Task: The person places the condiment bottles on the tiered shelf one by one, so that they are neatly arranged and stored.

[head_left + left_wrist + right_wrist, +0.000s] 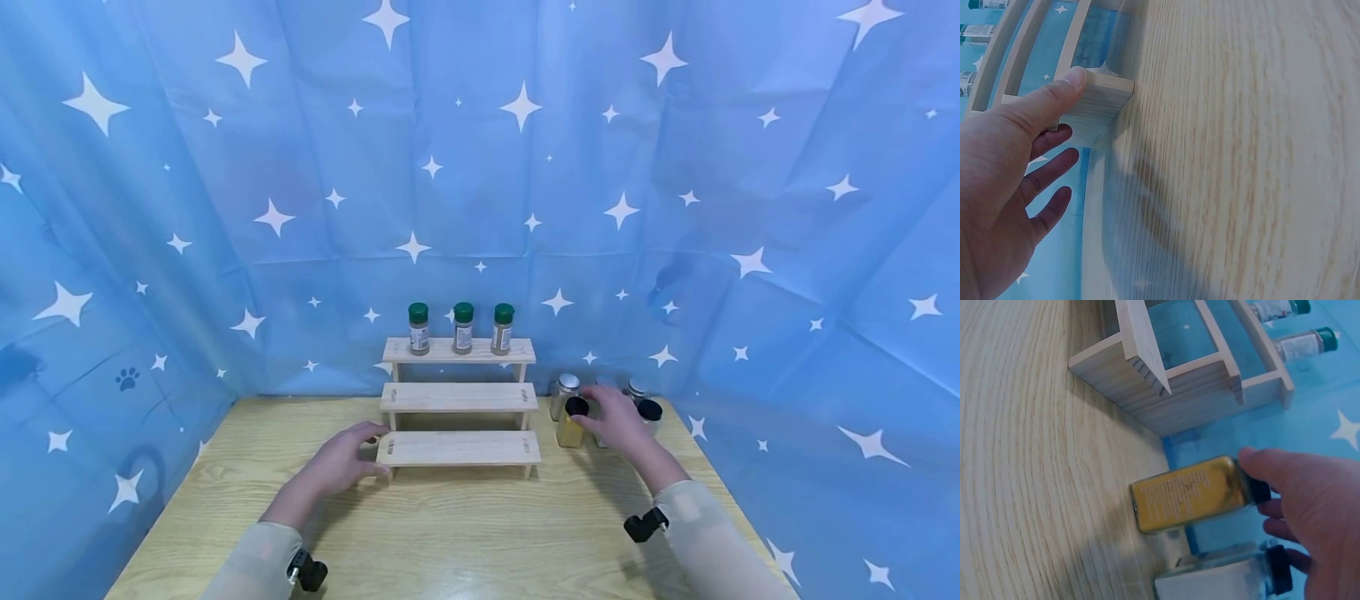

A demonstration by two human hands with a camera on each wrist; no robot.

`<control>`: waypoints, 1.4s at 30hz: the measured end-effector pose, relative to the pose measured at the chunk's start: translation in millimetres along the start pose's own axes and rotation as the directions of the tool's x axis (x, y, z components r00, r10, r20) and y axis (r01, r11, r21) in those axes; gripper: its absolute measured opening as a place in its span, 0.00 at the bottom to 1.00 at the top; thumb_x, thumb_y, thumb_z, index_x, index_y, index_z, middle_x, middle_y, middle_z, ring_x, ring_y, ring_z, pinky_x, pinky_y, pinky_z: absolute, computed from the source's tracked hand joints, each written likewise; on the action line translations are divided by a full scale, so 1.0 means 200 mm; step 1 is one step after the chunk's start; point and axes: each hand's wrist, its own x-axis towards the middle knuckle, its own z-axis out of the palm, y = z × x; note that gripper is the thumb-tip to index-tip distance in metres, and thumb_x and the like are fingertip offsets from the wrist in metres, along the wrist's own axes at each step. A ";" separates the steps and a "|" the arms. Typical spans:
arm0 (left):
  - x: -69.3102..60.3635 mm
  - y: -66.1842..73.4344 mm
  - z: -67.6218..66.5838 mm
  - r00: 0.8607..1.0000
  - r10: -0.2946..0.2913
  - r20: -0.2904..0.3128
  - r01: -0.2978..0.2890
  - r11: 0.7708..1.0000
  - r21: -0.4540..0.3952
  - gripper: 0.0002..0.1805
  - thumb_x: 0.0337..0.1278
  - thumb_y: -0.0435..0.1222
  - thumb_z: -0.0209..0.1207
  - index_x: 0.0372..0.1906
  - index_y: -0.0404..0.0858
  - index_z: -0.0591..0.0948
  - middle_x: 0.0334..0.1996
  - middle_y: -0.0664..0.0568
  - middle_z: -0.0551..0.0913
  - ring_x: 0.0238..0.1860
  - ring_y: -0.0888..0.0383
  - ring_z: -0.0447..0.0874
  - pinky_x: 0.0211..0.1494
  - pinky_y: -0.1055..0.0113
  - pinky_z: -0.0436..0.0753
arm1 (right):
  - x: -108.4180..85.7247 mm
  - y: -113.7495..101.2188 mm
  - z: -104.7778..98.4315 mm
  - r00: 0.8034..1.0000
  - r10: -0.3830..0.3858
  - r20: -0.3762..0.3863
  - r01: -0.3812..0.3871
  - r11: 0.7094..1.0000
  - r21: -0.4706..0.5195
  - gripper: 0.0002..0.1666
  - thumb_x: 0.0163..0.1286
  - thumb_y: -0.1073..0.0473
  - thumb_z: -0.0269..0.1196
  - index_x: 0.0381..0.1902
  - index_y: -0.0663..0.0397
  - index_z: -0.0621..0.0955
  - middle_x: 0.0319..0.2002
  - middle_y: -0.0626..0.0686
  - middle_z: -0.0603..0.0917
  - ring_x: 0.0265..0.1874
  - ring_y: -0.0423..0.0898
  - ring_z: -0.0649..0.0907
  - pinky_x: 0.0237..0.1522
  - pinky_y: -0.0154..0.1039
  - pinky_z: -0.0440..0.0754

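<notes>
A three-step wooden rack [459,450] stands on the table, and three green-capped spice jars [462,327] line its top step. My left hand [341,460] is at the left end of the lowest step. In the left wrist view its thumb lies on the step's edge; the index finger is mostly hidden, the other fingers are apart from the wood. Right of the rack, my right hand [1329,512] pinches a yellow spice jar [1188,494] near its black cap, thumb on one side and fingers on the other. The jar appears upright on the table.
Around my right hand are a silver-capped jar [567,395], a black-capped jar [649,413] and another silver-capped one [635,388] behind. A blue star-patterned curtain [480,183] hangs behind the wooden table [480,533] and along its sides.
</notes>
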 end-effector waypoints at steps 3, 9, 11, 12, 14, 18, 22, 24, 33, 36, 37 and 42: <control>0.00 0.00 0.00 1.000 0.001 -0.003 -0.001 1.000 0.000 0.40 0.59 0.44 0.82 0.76 0.42 0.81 0.72 0.44 0.81 0.69 0.40 0.82 0.72 0.37 0.80 | 0.00 0.00 0.01 1.000 -0.005 -0.001 0.005 1.000 -0.020 0.32 0.73 0.54 0.78 0.67 0.66 0.83 0.63 0.67 0.86 0.65 0.69 0.82 0.67 0.69 0.80; 0.00 -0.01 0.00 1.000 0.009 -0.006 -0.009 1.000 0.002 0.40 0.60 0.44 0.82 0.76 0.42 0.80 0.72 0.44 0.81 0.69 0.40 0.82 0.73 0.37 0.80 | 0.00 0.01 0.01 0.999 -0.028 -0.018 0.027 0.999 -0.047 0.30 0.72 0.54 0.79 0.65 0.64 0.85 0.61 0.65 0.88 0.63 0.69 0.83 0.65 0.70 0.80; 0.00 -0.01 0.00 1.000 0.013 -0.005 -0.013 1.000 0.003 0.40 0.60 0.44 0.82 0.76 0.41 0.80 0.72 0.44 0.81 0.69 0.39 0.82 0.73 0.36 0.80 | 0.00 0.01 0.01 0.999 -0.036 -0.023 0.035 0.998 -0.054 0.29 0.72 0.55 0.79 0.64 0.64 0.86 0.60 0.64 0.88 0.62 0.69 0.84 0.65 0.71 0.80; 0.00 -0.01 0.00 1.000 0.014 -0.005 -0.014 1.000 0.003 0.40 0.60 0.44 0.82 0.76 0.41 0.81 0.72 0.44 0.81 0.69 0.40 0.82 0.73 0.37 0.80 | 0.01 0.01 0.01 0.999 -0.039 -0.024 0.037 0.998 -0.057 0.29 0.72 0.55 0.79 0.64 0.63 0.86 0.60 0.64 0.89 0.62 0.68 0.84 0.65 0.71 0.80; 0.00 -0.01 0.00 1.000 0.017 -0.003 -0.017 1.000 0.000 0.40 0.59 0.44 0.82 0.75 0.41 0.81 0.72 0.44 0.81 0.68 0.39 0.82 0.72 0.36 0.80 | 0.01 0.01 0.02 0.999 -0.040 -0.024 0.039 0.998 -0.058 0.28 0.71 0.55 0.79 0.63 0.63 0.86 0.59 0.64 0.89 0.61 0.68 0.84 0.65 0.71 0.80; 0.00 -0.01 0.00 1.000 0.012 -0.001 -0.012 1.000 -0.008 0.40 0.59 0.44 0.82 0.75 0.42 0.81 0.71 0.45 0.82 0.68 0.40 0.82 0.72 0.37 0.80 | 0.01 0.01 0.01 1.000 -0.018 -0.008 0.018 0.999 -0.042 0.28 0.72 0.54 0.79 0.64 0.63 0.86 0.60 0.64 0.88 0.62 0.68 0.84 0.65 0.70 0.80; 0.00 0.00 0.01 1.000 0.007 0.001 -0.007 1.000 -0.015 0.40 0.60 0.44 0.82 0.76 0.42 0.80 0.72 0.45 0.81 0.69 0.41 0.82 0.72 0.37 0.80 | 0.01 0.01 0.01 1.000 0.014 0.014 -0.014 1.000 -0.012 0.29 0.73 0.53 0.78 0.65 0.63 0.85 0.62 0.64 0.87 0.64 0.68 0.83 0.66 0.69 0.81; 0.00 0.00 0.01 1.000 0.004 -0.001 -0.004 1.000 -0.021 0.40 0.60 0.44 0.82 0.76 0.42 0.80 0.72 0.45 0.81 0.69 0.41 0.82 0.72 0.37 0.80 | 0.00 0.01 0.02 1.000 0.012 0.014 -0.012 1.000 -0.003 0.30 0.73 0.53 0.78 0.65 0.64 0.85 0.62 0.65 0.87 0.64 0.69 0.83 0.66 0.68 0.81; 0.00 -0.01 0.01 1.000 -0.003 0.000 0.003 1.000 -0.014 0.40 0.60 0.45 0.82 0.76 0.43 0.81 0.72 0.47 0.81 0.68 0.42 0.82 0.72 0.38 0.81 | -0.02 0.02 0.03 0.996 -0.027 -0.084 0.030 0.999 0.040 0.29 0.75 0.53 0.77 0.64 0.65 0.84 0.60 0.66 0.87 0.62 0.67 0.83 0.65 0.67 0.82; 0.00 -0.01 0.01 1.000 -0.003 -0.003 0.003 1.000 -0.012 0.40 0.59 0.45 0.82 0.76 0.44 0.81 0.72 0.47 0.81 0.68 0.42 0.82 0.72 0.38 0.81 | -0.02 0.01 0.02 0.992 -0.018 -0.124 0.029 0.996 0.088 0.27 0.75 0.53 0.77 0.64 0.63 0.84 0.58 0.64 0.87 0.60 0.65 0.84 0.63 0.66 0.83; 0.00 -0.01 0.01 1.000 -0.003 -0.004 0.003 1.000 -0.012 0.40 0.59 0.45 0.82 0.76 0.44 0.81 0.72 0.47 0.81 0.68 0.42 0.83 0.72 0.38 0.81 | -0.02 0.00 0.02 0.991 -0.014 -0.130 0.028 0.994 0.107 0.27 0.75 0.54 0.77 0.63 0.63 0.84 0.58 0.63 0.87 0.60 0.65 0.84 0.62 0.66 0.83; 0.00 -0.01 0.01 1.000 -0.004 -0.005 0.004 1.000 -0.013 0.40 0.59 0.45 0.82 0.76 0.44 0.81 0.72 0.47 0.81 0.68 0.42 0.83 0.72 0.38 0.81 | -0.04 -0.03 0.01 0.990 0.025 -0.136 0.001 0.982 0.188 0.28 0.74 0.53 0.78 0.64 0.61 0.83 0.57 0.61 0.87 0.59 0.63 0.85 0.59 0.65 0.85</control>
